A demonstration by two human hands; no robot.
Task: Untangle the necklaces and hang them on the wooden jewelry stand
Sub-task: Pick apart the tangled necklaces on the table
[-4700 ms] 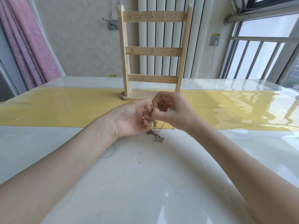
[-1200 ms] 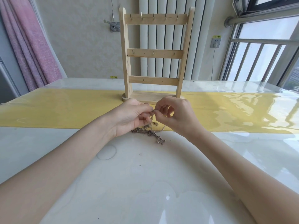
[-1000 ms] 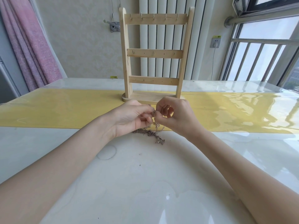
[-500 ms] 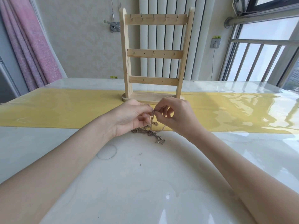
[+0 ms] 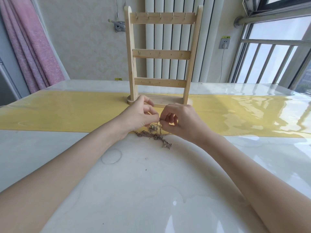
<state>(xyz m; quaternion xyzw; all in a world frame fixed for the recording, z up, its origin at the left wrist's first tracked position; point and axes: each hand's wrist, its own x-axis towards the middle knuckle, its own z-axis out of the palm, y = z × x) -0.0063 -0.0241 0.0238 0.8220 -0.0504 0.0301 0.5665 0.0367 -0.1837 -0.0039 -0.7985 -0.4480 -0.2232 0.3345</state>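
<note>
Both bare forearms reach forward and converge. The left hand (image 5: 138, 117) and right hand (image 5: 180, 121) meet fingertip to fingertip, fingers curled, each in a tight pinching grip.

A glossy white table (image 5: 151, 190) fills the near part of the scene, its surface throwing back window light at the right. A yellow runner (image 5: 67, 111) crosses it from left to right — a broad band in the far half. On the runner, at the middle, stands the wooden jewelry stand (image 5: 160, 52), upright on its rounded base. Just near of it a tangle of necklaces (image 5: 154, 136) lies on the table — straddling the runner's near edge.
</note>
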